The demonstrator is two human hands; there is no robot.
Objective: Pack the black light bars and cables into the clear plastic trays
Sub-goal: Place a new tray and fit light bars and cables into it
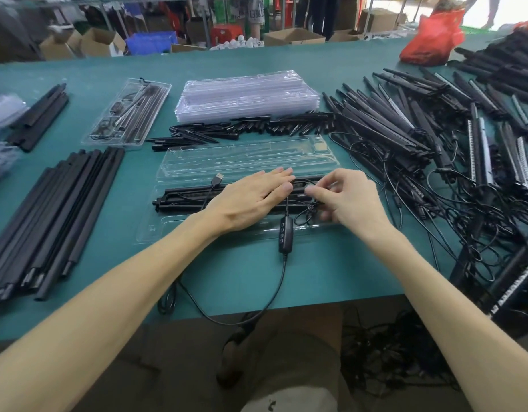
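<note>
Clear plastic tray (155, 230) lies open at the centre of the green table (87, 84), black light bars (185, 196) seated in its near half. Packing well here likely means keeping the bars pinned while the loose cable (304, 214) is coiled small into the tray's 3 o'clock end, with the controller (285, 233), hanging over the 6 o'clock edge, tucked in last. Left hand (244, 200) presses flat on the bars, fingers straight; right hand (348, 197) pinches the cable between thumb and curled fingers.

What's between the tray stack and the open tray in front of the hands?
A row of loose black stakes lies between the tray stack and the open tray. The head view shows it.
</note>
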